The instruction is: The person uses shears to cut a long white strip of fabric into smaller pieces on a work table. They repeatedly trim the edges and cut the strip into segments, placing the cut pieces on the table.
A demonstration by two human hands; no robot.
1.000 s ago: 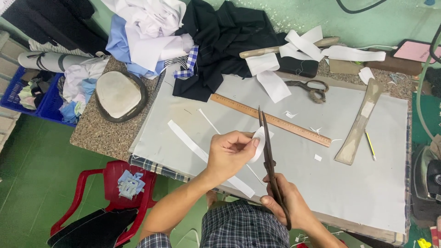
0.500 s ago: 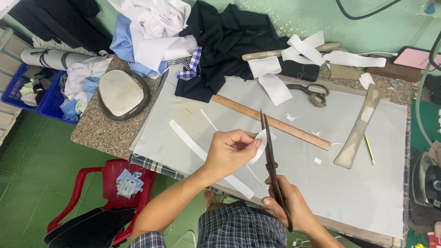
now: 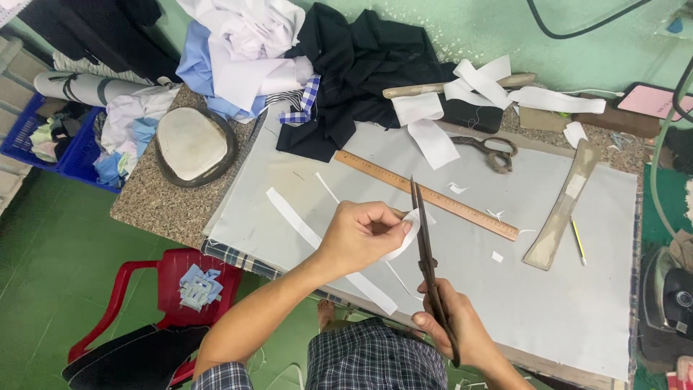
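Left hand: centre of the frame, fingers pinched together on a small white fabric piece, held above the desk.
Right hand: lower centre, fingers closed around the handles of long dark scissors; blades point up the frame, touching the fabric piece.
Nearby: wooden ruler lies just beyond the scissors; white strip passes under the left hand.
Further: second scissors, black cloth, pencil at right.

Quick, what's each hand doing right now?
Left hand: closed, pinching a white strip.
Right hand: closed on scissors, blades at the strip.
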